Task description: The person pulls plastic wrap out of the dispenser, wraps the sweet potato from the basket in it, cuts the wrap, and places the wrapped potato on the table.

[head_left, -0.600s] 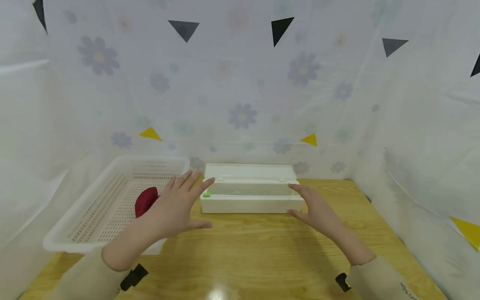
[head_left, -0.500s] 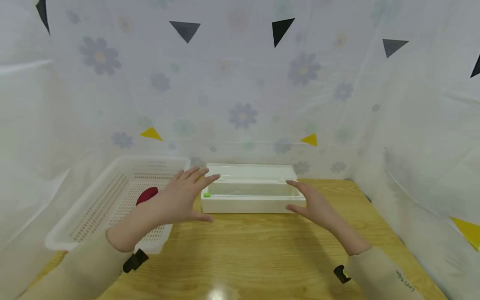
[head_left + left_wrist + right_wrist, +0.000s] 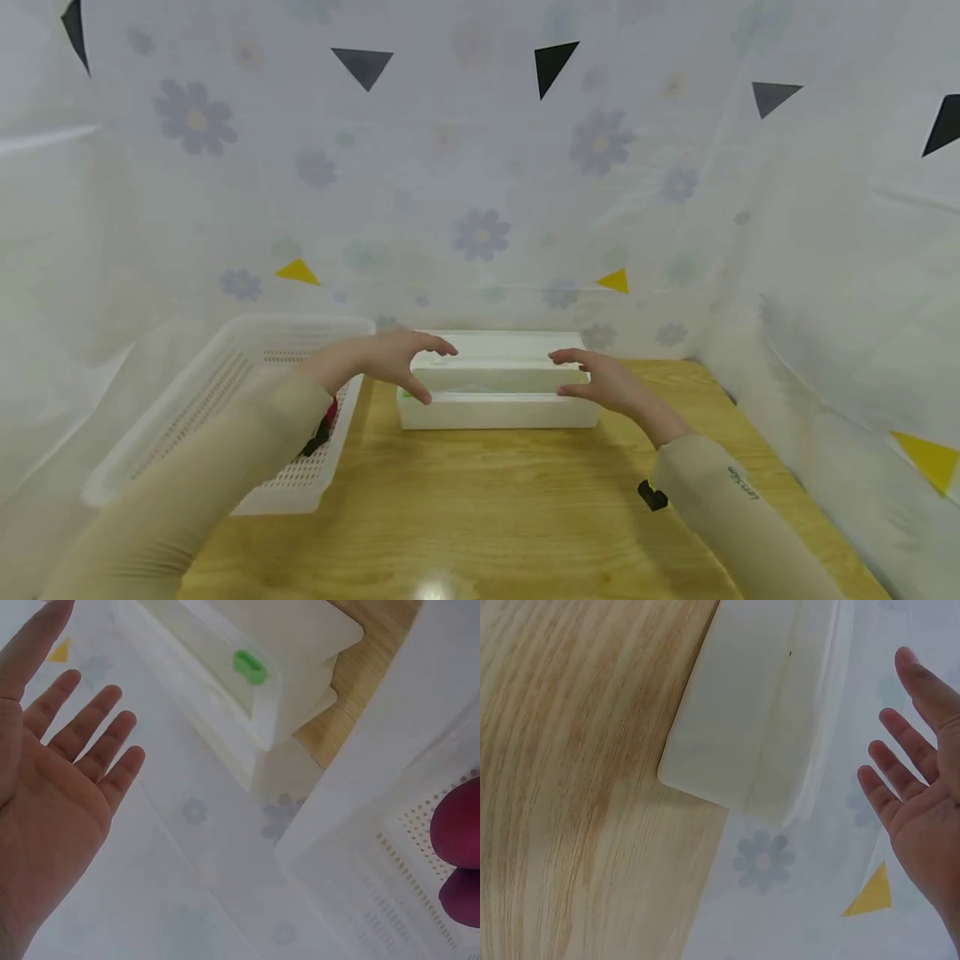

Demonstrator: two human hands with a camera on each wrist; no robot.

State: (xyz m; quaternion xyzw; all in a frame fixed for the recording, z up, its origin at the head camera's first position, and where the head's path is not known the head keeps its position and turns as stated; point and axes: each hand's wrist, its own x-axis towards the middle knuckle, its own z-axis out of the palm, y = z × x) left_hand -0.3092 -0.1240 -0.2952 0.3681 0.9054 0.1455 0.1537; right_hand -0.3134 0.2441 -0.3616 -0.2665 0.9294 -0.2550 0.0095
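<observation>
A long white box (image 3: 498,414) stands at the back of the wooden table, its white lid (image 3: 517,343) tipped back. A small green clip-like piece (image 3: 250,667) sits on the rim at the box's left end. My left hand (image 3: 393,358) hovers at that end, thumb and fingers spread apart with nothing between them. Over the right end is my right hand (image 3: 609,385), its thumb and fingers likewise apart and holding nothing. In the left wrist view, the left palm (image 3: 60,802) and its separated fingers show plainly.
On the left stands a white perforated plastic basket (image 3: 288,502), partly covered by my left sleeve (image 3: 225,467). Dark red rounded things (image 3: 459,825) lie in it. A flowered white sheet (image 3: 480,167) hangs behind the table (image 3: 480,500).
My left hand has moved right, from over the basket's side to the box's left end. My right hand has come a little left and farther forward over the right end.
</observation>
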